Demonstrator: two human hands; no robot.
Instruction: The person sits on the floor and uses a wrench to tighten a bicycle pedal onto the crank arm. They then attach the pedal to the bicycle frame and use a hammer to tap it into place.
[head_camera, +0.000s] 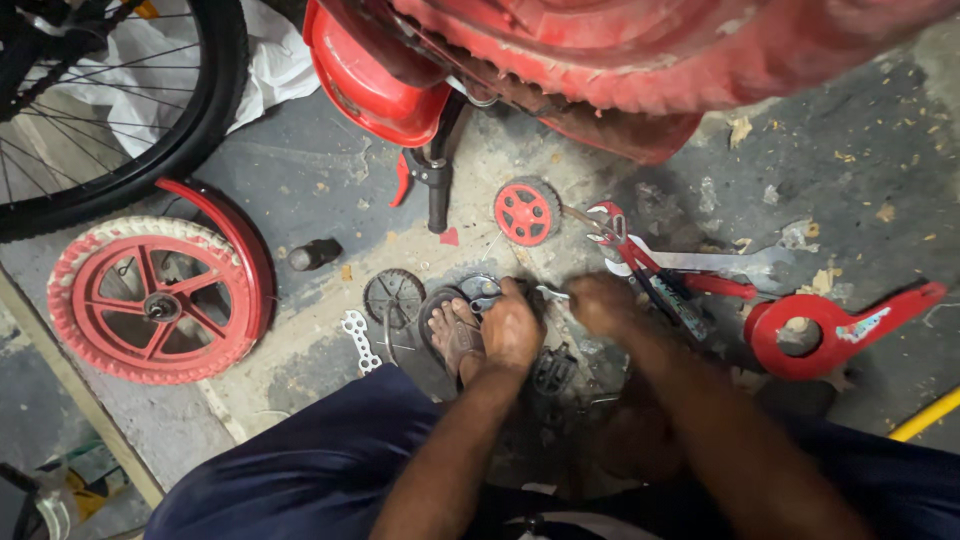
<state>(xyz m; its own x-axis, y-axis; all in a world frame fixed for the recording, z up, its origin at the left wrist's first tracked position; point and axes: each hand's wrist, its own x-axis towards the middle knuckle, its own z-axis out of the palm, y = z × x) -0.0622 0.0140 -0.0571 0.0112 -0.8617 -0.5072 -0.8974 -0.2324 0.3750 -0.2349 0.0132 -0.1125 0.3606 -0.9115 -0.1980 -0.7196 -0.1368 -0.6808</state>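
The left hand (512, 330) curls closed over a small grey metal part (482, 292) on the floor, though its fingers hide most of what they clamp. Just to the right, the right hand (600, 302) is blurred; it seems closed on a thin metal tool (552, 293) reaching toward that part, but I cannot tell the grip for sure. Directly beside the left hand lies a sandalled foot (455, 335), with a dark sprocket (394, 297) beyond it. Behind the right hand lie red-handled pliers (625, 245) and a small red wheel (526, 212). A black pedal (553, 372) sits half hidden under the forearms.
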